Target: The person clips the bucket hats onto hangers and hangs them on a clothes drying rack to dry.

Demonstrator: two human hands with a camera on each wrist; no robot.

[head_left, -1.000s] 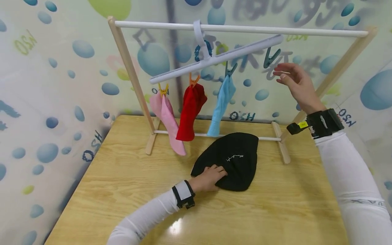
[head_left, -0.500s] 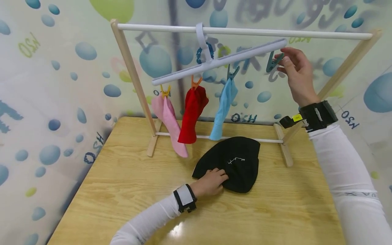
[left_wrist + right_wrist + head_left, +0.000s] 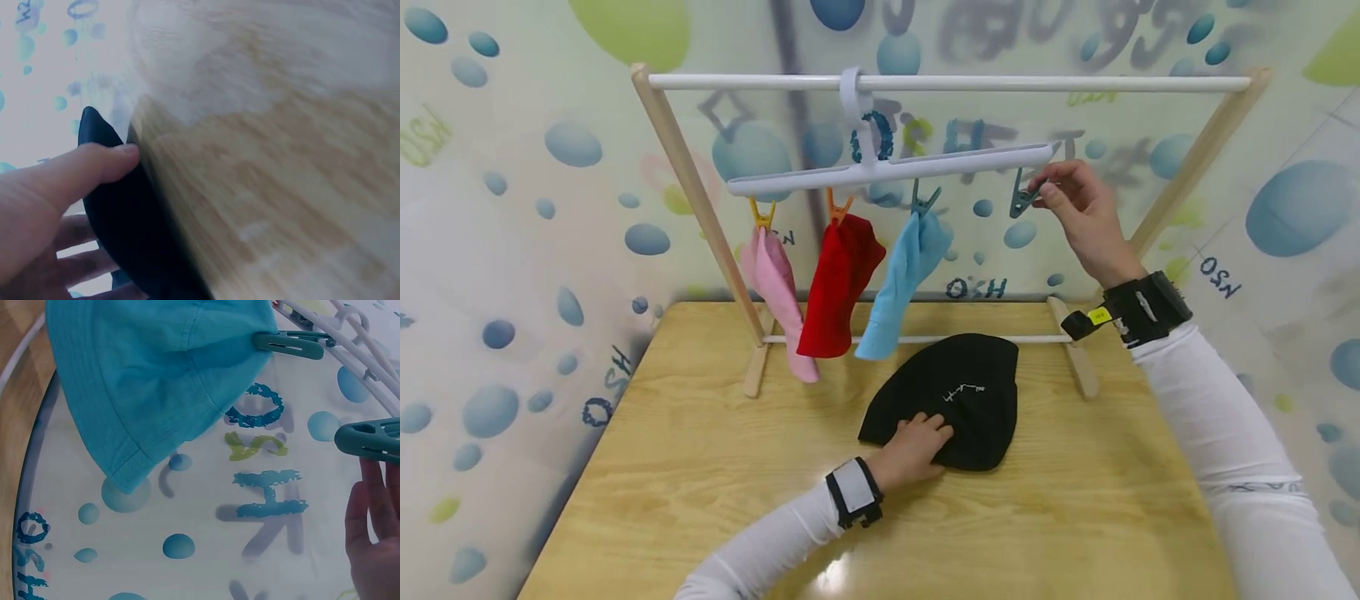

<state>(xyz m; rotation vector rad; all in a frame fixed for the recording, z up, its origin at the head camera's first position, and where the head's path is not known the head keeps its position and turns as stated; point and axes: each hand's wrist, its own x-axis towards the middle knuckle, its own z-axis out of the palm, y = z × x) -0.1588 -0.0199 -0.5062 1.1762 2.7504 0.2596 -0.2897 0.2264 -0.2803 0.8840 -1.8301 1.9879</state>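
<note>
A black bucket hat [image 3: 977, 429] with a small white script mark lies folded on the table. My left hand [image 3: 913, 450] holds its near-left edge, and the left wrist view has the black cloth between thumb [image 3: 103, 162] and fingers. Up at the right end of the white hanger [image 3: 962, 162], my right hand [image 3: 1086, 221] pinches a dark green clothespin [image 3: 1019, 202] with nothing clipped in it. A light blue bucket hat [image 3: 898, 279] hangs from another green clothespin [image 3: 290, 345]. Red cloth [image 3: 842, 283] and pink cloth [image 3: 775, 287], both folded, hang further left.
The hanger hooks over the white top rail [image 3: 970, 83] of a rack with wooden legs [image 3: 685, 183]. A lower white bar [image 3: 1037, 339] runs behind the black hat. An orange clip [image 3: 838, 212] and a yellow clip [image 3: 762, 218] hold the red and pink cloth.
My right hand has reached the free clothespin and drawn it down, so the hanger now lies nearly level. The hanging cloths have swung. My left hand stays on the black hat.
</note>
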